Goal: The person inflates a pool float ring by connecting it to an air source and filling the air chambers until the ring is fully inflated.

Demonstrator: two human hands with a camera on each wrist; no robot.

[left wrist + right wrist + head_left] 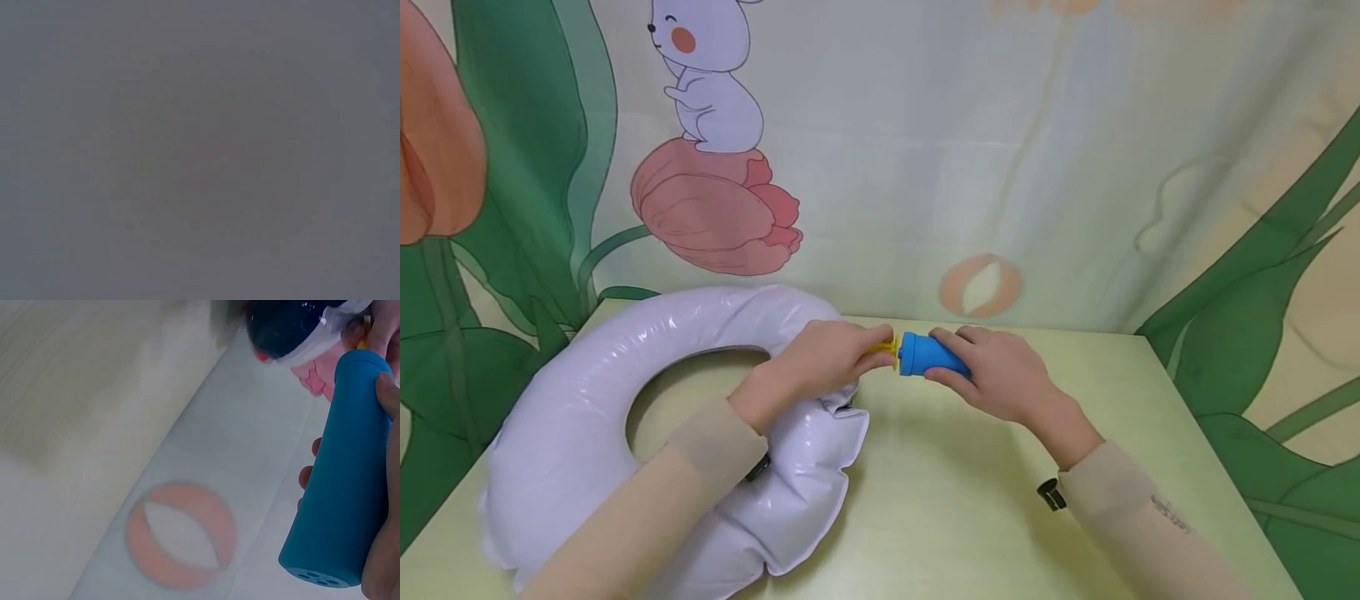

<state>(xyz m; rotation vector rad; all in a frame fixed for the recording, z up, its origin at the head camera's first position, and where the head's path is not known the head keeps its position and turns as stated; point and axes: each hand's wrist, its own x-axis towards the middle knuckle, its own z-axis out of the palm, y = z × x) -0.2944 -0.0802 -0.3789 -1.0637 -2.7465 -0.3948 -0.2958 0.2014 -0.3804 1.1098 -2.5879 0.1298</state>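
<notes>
A blue hand pump (pixel 931 356) is held level above the table. My right hand (pixel 1003 377) grips its barrel, with the fingers wrapped round it. My left hand (pixel 826 358) pinches the pump's yellow handle (pixel 886 347) between thumb and fingers, close to the barrel's end. In the right wrist view the blue barrel (pixel 337 469) fills the right side, with small holes in its lower end. Beneath my left arm lies a white inflatable ring (pixel 565 425), plump with a wrinkled outer seam. The left wrist view is a plain grey blur.
The pale table (pixel 970 500) stretches to the right of the ring. A printed curtain (pixel 880 167) with a rabbit and tulips hangs behind its back edge. A dark, shiny rounded surface (pixel 284 328) shows at the top of the right wrist view.
</notes>
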